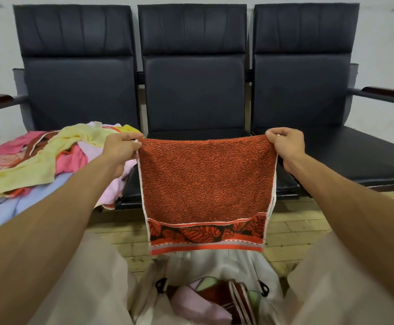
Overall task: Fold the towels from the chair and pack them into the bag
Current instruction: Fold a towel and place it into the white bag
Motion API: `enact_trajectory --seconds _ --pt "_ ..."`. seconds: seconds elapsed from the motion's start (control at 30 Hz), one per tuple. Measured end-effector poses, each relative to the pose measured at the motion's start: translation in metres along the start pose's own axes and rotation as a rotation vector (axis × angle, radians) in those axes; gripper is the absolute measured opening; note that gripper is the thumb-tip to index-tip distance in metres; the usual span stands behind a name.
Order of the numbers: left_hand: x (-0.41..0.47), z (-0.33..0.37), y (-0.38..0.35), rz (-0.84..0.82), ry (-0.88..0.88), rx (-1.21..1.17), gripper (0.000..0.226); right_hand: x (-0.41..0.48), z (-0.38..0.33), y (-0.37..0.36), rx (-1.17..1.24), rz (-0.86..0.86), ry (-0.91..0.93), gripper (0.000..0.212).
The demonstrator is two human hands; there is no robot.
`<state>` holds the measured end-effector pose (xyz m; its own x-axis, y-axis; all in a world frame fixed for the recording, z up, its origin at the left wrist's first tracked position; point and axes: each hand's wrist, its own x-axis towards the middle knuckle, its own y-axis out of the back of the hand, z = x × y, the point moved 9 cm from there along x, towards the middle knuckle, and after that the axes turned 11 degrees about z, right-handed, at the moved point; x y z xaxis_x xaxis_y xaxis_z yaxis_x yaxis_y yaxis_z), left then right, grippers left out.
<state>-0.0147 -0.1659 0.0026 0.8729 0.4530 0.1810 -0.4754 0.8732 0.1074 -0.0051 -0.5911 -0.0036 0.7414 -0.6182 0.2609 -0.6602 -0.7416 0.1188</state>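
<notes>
A person's left hand (121,148) and right hand (285,143) pinch the top corners of an orange leaf-bordered towel (205,184), holding it taut for folding above the open white bag (214,266).

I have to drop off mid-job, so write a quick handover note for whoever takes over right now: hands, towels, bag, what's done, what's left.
Left hand pinches the top left corner of the orange towel; right hand pinches the top right corner. The towel hangs spread between them, above the open bag.
Done: a few folded towels already lie in the bag.
Left: fold and pack this towel, then work through the pile of towels on the leftmost chair.
</notes>
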Motion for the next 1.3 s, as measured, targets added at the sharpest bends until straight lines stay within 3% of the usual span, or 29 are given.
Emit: enact_trajectory --seconds 0.23,0.33,0.47,0.6,0.8,0.93,1.03,1.17,1.23,1.3 --pt "-0.003 0.003 -0.001 0.03 -0.028 -0.017 0.034 -0.006 -0.001 -0.013 -0.099 -0.16 -0.002 0.063" --pt "-0.005 0.005 0.0 0.047 -0.06 0.033 0.037 -0.006 -0.004 -0.009 -0.155 -0.129 0.048 0.055" --pt "-0.012 0.026 0.0 0.127 -0.433 0.46 0.025 -0.01 -0.017 -0.001 -0.344 -0.048 0.236 0.029" --pt "-0.011 0.025 -0.003 0.202 -0.533 0.565 0.022 -0.011 -0.02 0.002 -0.46 0.024 0.355 0.017" --pt "0.012 0.017 -0.013 0.206 -0.461 0.624 0.013 -0.002 -0.036 -0.016 -0.622 0.059 0.47 0.016" --pt "0.039 -0.004 -0.037 0.085 -0.2 0.363 0.009 0.016 -0.023 -0.046 -0.674 -0.028 0.408 0.014" --pt "0.066 -0.025 -0.051 0.106 -0.042 0.179 0.02 0.035 -0.01 -0.069 -0.686 -0.082 0.367 0.009" --pt "0.094 -0.03 -0.067 0.157 -0.107 0.221 0.008 0.057 -0.004 -0.099 -0.629 -0.135 0.417 0.019" --pt "0.099 -0.029 -0.078 0.096 -0.163 0.306 0.004 0.063 -0.003 -0.106 -0.59 -0.136 0.441 0.017" --pt "0.099 -0.035 -0.088 -0.009 -0.183 0.334 0.015 0.063 -0.001 -0.113 -0.59 -0.173 0.45 0.018"
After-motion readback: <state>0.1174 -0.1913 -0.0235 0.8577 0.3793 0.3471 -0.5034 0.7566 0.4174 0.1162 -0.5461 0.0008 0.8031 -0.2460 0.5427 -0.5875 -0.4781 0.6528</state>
